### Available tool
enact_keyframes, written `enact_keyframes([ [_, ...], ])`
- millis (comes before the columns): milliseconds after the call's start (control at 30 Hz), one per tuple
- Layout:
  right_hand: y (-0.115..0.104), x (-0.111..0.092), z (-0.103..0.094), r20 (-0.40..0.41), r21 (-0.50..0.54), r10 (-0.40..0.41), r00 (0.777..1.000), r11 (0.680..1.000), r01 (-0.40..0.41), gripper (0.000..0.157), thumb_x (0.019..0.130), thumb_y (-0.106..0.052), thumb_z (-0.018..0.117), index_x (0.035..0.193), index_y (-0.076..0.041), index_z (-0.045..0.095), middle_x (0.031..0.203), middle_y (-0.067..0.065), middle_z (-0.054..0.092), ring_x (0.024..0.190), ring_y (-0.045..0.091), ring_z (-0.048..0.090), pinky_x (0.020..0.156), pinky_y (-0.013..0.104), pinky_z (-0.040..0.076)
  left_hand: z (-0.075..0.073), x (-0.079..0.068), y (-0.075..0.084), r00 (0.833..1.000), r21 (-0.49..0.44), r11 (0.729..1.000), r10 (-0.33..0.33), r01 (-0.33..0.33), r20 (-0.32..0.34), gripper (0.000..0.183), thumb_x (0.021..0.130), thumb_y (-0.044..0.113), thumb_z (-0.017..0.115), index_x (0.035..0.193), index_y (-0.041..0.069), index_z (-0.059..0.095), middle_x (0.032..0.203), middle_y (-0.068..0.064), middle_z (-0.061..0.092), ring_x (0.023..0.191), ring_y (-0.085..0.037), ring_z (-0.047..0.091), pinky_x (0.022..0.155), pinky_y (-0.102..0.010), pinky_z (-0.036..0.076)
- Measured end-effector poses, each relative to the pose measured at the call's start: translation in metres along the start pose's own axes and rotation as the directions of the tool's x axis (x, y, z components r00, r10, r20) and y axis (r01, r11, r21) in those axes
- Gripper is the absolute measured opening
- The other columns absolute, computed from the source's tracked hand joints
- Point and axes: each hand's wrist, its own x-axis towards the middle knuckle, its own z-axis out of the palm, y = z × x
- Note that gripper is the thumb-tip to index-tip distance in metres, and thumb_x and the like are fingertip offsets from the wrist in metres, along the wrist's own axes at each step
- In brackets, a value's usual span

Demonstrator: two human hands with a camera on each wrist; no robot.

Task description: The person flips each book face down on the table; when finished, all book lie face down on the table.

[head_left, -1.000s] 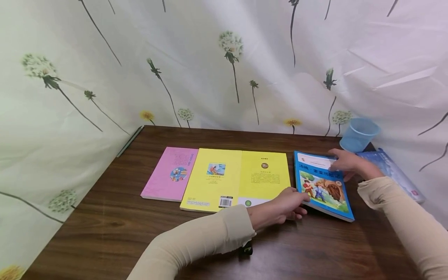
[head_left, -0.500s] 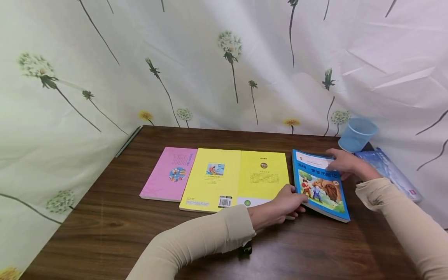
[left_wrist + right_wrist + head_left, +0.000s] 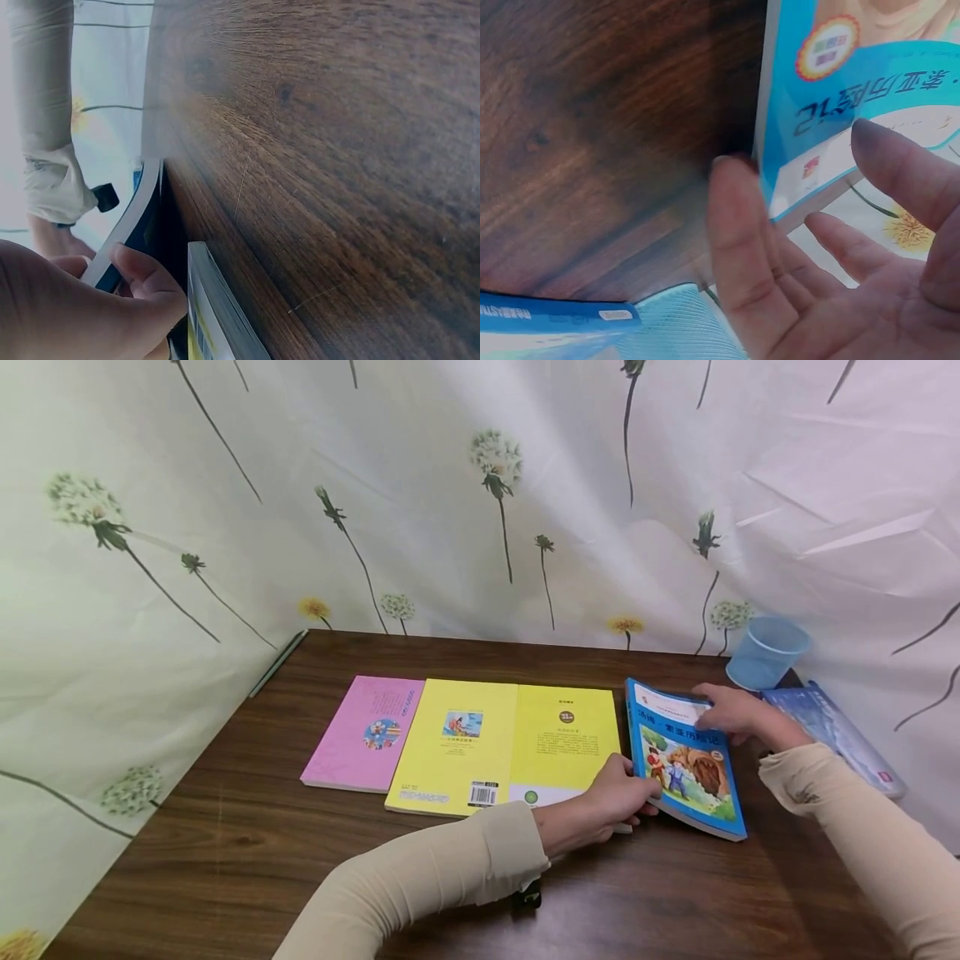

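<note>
A blue paperback book [image 3: 682, 760] with a picture of children on its cover lies at the right of the table, its lower edge bowed and raised in the left wrist view. My left hand [image 3: 618, 789] pinches its lower left corner, thumb over the cover and fingers beneath. At the upper right corner is my right hand [image 3: 735, 714], fingers fairly straight along the edges; in the right wrist view its thumb [image 3: 892, 165] overlaps the cover. Just left of it lies a yellow book [image 3: 566, 727], partly covered by my left hand.
Another yellow book [image 3: 457, 735] and a pink book [image 3: 367, 731] continue the row leftward on the brown wooden table [image 3: 225, 827]. At the back right stand a light blue cup [image 3: 767, 653] and a darker blue book [image 3: 832, 727], close to the patterned curtain [image 3: 420, 485].
The blue book has shifted slightly left, and its cover looks more bowed. My right hand has moved slightly left with it; my left hand keeps its grip on the corner.
</note>
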Motion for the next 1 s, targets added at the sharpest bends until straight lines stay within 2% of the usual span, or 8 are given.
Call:
enact_keyframes([
  [67, -0.002, 0.0, 0.001, -0.02, -0.029, -0.023, 1.0, 0.999, 0.022, 0.076, 0.094, -0.024, 0.062, 0.151, 0.008, 0.025, 0.148, 0.042, 0.03, 0.121, 0.054, 0.049, 0.083, 0.054, 0.056, 0.0, 0.0, 0.0, 1.0, -0.004, 1.0, -0.001, 0.001, -0.003, 0.027, 0.087, 0.007, 0.067, 0.105, 0.01, 0.047, 0.087, -0.005, 0.06, 0.066, -0.016, 0.061, 0.052, -0.029, 0.041],
  [133, -0.005, -0.001, 0.001, -0.042, -0.052, -0.048, 0.998, 0.998, 0.046, 0.074, 0.094, -0.025, 0.062, 0.15, 0.009, 0.028, 0.149, 0.041, 0.031, 0.128, 0.057, 0.042, 0.095, 0.064, 0.048, 0.0, 0.0, 0.001, 1.0, -0.002, 1.0, -0.003, 0.003, 0.0, 0.028, 0.087, 0.007, 0.067, 0.105, 0.011, 0.046, 0.088, -0.005, 0.06, 0.067, -0.017, 0.063, 0.053, -0.029, 0.041],
  [233, -0.015, -0.003, 0.002, -0.088, -0.089, -0.105, 0.99, 0.991, 0.098, 0.07, 0.094, -0.025, 0.061, 0.149, 0.01, 0.032, 0.149, 0.04, 0.035, 0.134, 0.058, 0.036, 0.107, 0.07, 0.034, 0.001, -0.001, 0.001, 1.0, -0.002, 1.0, 0.01, -0.01, 0.006, 0.028, 0.087, 0.007, 0.067, 0.105, 0.011, 0.046, 0.087, -0.005, 0.06, 0.067, -0.018, 0.063, 0.053, -0.029, 0.041],
  [467, -0.052, -0.005, 0.004, -0.161, -0.152, -0.219, 0.962, 0.969, 0.195, 0.06, 0.101, -0.027, 0.053, 0.147, 0.008, 0.038, 0.147, 0.036, 0.042, 0.133, 0.055, 0.042, 0.106, 0.067, 0.038, 0.002, 0.0, 0.001, 0.999, 0.0, 0.999, 0.044, -0.044, -0.001, 0.027, 0.088, 0.006, 0.066, 0.104, 0.011, 0.044, 0.084, -0.005, 0.058, 0.067, -0.018, 0.058, 0.052, -0.029, 0.039],
  [600, -0.069, -0.003, 0.007, -0.161, -0.142, -0.241, 0.957, 0.965, 0.219, 0.065, 0.102, -0.033, 0.053, 0.149, 0.007, 0.034, 0.148, 0.035, 0.042, 0.133, 0.053, 0.043, 0.105, 0.065, 0.04, 0.003, 0.001, 0.002, 0.998, -0.005, 0.998, 0.058, -0.058, -0.001, 0.027, 0.088, 0.006, 0.066, 0.102, 0.011, 0.044, 0.08, -0.006, 0.058, 0.065, -0.019, 0.057, 0.048, -0.028, 0.037],
  [833, -0.091, 0.004, 0.016, -0.131, -0.18, -0.22, 0.967, 0.964, 0.195, 0.083, 0.094, -0.034, 0.065, 0.154, 0.006, 0.025, 0.153, 0.037, 0.031, 0.134, 0.053, 0.041, 0.105, 0.065, 0.041, 0.004, -0.001, 0.005, 0.997, 0.003, 0.997, 0.072, -0.072, 0.016, 0.027, 0.089, 0.01, 0.067, 0.101, 0.012, 0.043, 0.072, -0.006, 0.057, 0.061, -0.02, 0.053, 0.047, -0.029, 0.035],
  [900, -0.096, 0.005, 0.019, -0.121, -0.192, -0.212, 0.97, 0.963, 0.187, 0.085, 0.093, -0.031, 0.067, 0.155, 0.005, 0.022, 0.155, 0.038, 0.026, 0.131, 0.053, 0.043, 0.1, 0.063, 0.044, 0.004, -0.003, 0.005, 0.997, 0.006, 0.997, 0.07, -0.071, 0.018, 0.027, 0.089, 0.011, 0.067, 0.1, 0.012, 0.043, 0.07, -0.005, 0.057, 0.057, -0.018, 0.05, 0.045, -0.029, 0.033],
  [1000, -0.101, 0.006, 0.024, -0.111, -0.195, -0.192, 0.975, 0.966, 0.168, 0.086, 0.09, -0.021, 0.066, 0.157, 0.002, 0.019, 0.157, 0.037, 0.021, 0.112, 0.048, 0.055, 0.083, 0.053, 0.049, 0.005, -0.004, 0.005, 0.997, 0.0, 0.997, 0.077, -0.077, 0.018, 0.026, 0.089, 0.01, 0.067, 0.099, 0.012, 0.043, 0.067, -0.005, 0.056, 0.054, -0.017, 0.046, 0.042, -0.029, 0.03],
])
